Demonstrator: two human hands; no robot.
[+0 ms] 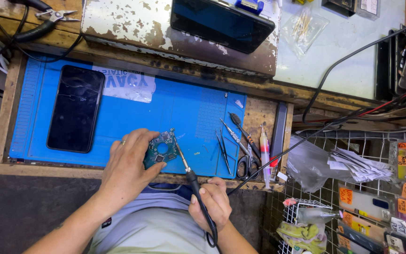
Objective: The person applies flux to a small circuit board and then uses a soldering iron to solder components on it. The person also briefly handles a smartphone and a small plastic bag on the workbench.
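Note:
My left hand (128, 164) holds a small green circuit board (161, 147) tilted above the front edge of a blue work mat (175, 110). My right hand (212, 201) grips the black handle of a soldering iron (187, 169). The iron's metal tip touches the right edge of the board. Its black cord runs down past my right wrist.
A black smartphone (75, 108) lies face up on the mat's left. Tweezers (223, 150), scissors (245, 160) and a white tube (264, 146) lie at the mat's right. Behind stands a worn metal box with a dark device (222, 21). Pliers (48, 19) far left; wire rack (306, 211) right.

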